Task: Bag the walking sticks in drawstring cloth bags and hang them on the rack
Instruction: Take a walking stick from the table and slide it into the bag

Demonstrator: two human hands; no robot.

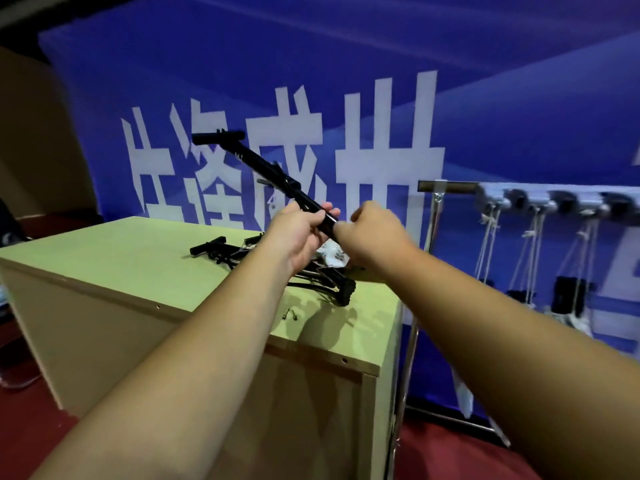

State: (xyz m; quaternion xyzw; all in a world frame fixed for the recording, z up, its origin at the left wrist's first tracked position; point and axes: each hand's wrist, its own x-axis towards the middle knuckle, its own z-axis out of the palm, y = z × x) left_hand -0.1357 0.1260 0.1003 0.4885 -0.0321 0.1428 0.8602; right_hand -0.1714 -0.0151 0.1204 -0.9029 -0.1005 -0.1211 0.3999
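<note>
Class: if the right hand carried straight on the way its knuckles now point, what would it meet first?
Probably the lower end of the black walking stick, which the left hand grips. The right hand is close beside that end. Blur hides whether they touch.

Glossy black walking stick (263, 168), matt box (121, 258)

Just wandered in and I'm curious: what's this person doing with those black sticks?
A person is holding one black walking stick up over a pale cabinet, the left hand gripping its shaft and the right hand curled at its lower end; that hand is blurred, so its grip is unclear. More sticks lie piled on the cabinet top beside a white cloth bag. On the rack at right, several things already hang by white cords.
</note>
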